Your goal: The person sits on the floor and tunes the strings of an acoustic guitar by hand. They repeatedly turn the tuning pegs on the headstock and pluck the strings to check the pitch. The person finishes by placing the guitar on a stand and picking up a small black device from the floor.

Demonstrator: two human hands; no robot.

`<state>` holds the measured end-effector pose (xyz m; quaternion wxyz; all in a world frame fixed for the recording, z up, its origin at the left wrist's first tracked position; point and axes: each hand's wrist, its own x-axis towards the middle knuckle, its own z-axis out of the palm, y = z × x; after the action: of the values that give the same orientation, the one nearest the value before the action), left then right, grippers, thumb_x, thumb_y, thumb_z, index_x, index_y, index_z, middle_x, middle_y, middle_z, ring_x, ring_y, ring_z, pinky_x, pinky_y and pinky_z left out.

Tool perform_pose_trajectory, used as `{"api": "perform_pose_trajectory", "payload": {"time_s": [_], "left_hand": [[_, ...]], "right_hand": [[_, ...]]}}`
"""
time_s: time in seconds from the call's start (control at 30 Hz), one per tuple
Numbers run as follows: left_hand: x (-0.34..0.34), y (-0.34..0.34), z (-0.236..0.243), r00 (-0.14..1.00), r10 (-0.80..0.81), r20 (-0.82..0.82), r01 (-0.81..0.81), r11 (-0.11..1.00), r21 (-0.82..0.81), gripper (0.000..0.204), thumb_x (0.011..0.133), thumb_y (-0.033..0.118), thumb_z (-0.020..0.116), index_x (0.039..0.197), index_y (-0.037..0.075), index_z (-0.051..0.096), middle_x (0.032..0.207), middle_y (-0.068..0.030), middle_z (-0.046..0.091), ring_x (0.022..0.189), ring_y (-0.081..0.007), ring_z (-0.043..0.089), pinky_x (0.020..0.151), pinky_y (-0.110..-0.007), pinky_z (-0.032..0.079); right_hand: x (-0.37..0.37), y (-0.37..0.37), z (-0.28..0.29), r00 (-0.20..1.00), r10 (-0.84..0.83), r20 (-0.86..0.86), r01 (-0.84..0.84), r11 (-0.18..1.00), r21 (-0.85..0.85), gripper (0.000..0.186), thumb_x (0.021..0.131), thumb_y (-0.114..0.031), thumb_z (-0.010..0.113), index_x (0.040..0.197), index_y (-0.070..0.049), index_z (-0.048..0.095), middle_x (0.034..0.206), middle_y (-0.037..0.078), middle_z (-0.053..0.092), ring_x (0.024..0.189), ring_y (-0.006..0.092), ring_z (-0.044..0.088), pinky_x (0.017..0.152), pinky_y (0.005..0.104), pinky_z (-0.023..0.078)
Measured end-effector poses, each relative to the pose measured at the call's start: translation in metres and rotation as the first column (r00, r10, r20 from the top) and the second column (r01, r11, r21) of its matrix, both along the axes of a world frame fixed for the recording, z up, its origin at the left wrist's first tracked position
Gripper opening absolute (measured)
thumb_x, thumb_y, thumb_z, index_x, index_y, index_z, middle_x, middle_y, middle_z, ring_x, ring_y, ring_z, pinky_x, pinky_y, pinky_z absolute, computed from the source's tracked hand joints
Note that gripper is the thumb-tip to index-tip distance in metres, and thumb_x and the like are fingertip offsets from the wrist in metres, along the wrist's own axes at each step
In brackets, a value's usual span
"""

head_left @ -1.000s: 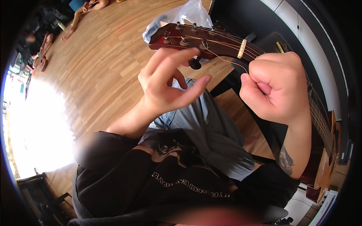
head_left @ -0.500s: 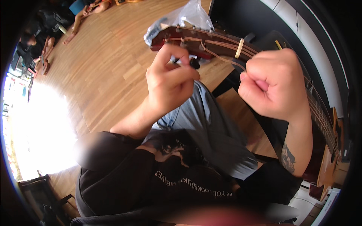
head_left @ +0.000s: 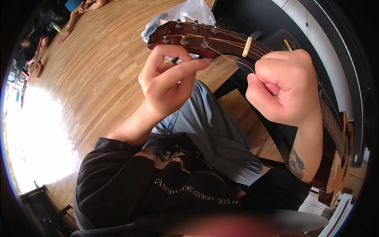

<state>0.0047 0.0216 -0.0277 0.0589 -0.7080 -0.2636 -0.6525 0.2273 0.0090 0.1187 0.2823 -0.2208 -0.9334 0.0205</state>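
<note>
A dark red guitar headstock (head_left: pixel 156 38) with several tuning posts lies across the top of the view, and its neck runs off to the right behind my right hand. My left hand (head_left: pixel 166 81) is closed at the headstock's near edge, thumb and index finger pinched at a dark tuning peg (head_left: pixel 202 57) they mostly cover. A copper-coloured string (head_left: pixel 227 58) leaves a post and curves past the pale nut (head_left: pixel 247 46) to my right hand (head_left: pixel 285 87). That hand is a fist with the string pinched at thumb and index finger.
Behind the headstock is a clear plastic bag (head_left: pixel 195 12). A black cabinet-like piece (head_left: pixel 244 15) stands at the upper right, a white keyboard (head_left: pixel 340 211) at the lower right. On the wood floor at far left a person sits with a small guitar (head_left: pixel 36 68). My jeans (head_left: pixel 213 126) are below.
The view has shifted slightly, with the headstock showing more fully. My left hand has turned at the peg, its fingers now covering more of the knob. The right fist still holds the string.
</note>
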Motion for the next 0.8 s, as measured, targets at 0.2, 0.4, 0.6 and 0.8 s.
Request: {"api": "perform_pose_trajectory", "payload": {"time_s": [0.2,0.4,0.6,0.8], "left_hand": [[-0.002,-0.017,0.021,0.993,-0.116,-0.029,0.111,0.983,-0.146,0.025,0.073,-0.008,0.083,0.096,-0.002,0.076,0.106,-0.0132,0.058,0.068,-0.0079,0.06,0.047,-0.019,0.043],[0.002,-0.009,0.007,0.992,-0.014,0.126,0.033,0.988,-0.153,0.035,0.072,0.001,0.089,0.103,-0.001,0.072,0.102,-0.0082,0.066,0.051,-0.0027,0.056,0.038,-0.018,0.036],[0.002,-0.007,0.008,0.997,-0.028,0.076,0.038,0.991,-0.125,0.028,0.073,-0.011,0.076,0.097,0.004,0.077,0.097,-0.007,0.067,0.057,-0.005,0.058,0.043,-0.02,0.041],[0.004,-0.01,0.024,0.989,-0.107,0.098,0.122,0.98,-0.157,0.046,0.069,-0.015,0.06,0.103,0.008,0.08,0.102,-0.0077,0.066,0.069,-0.0066,0.062,0.044,-0.021,0.042]], "right_hand": [[0.0,0.001,-0.002,1.0,0.002,-0.006,-0.002,1.0,0.022,0.04,0.068,0.006,0.066,0.054,-0.007,0.031,0.049,0.004,0.031,0.041,0.0192,0.03,0.043,0.0327,0.02],[-0.002,0.0,-0.001,0.999,-0.035,-0.023,0.037,0.998,0.051,0.048,0.082,-0.003,0.076,0.053,-0.006,0.037,0.049,0.004,0.032,0.041,0.0189,0.03,0.043,0.0339,0.02],[-0.004,0.006,-0.004,0.995,-0.06,-0.077,0.068,0.993,0.1,0.05,0.089,-0.009,0.079,0.057,-0.002,0.04,0.053,0.003,0.036,0.044,0.0165,0.031,0.046,0.034,0.021],[-0.006,-0.003,0.0,0.997,-0.064,-0.036,0.064,0.998,-0.017,0.041,0.081,0.006,0.072,0.058,-0.002,0.039,0.099,0.011,0.069,0.045,0.009,0.04,0.046,0.0262,0.03]]}}
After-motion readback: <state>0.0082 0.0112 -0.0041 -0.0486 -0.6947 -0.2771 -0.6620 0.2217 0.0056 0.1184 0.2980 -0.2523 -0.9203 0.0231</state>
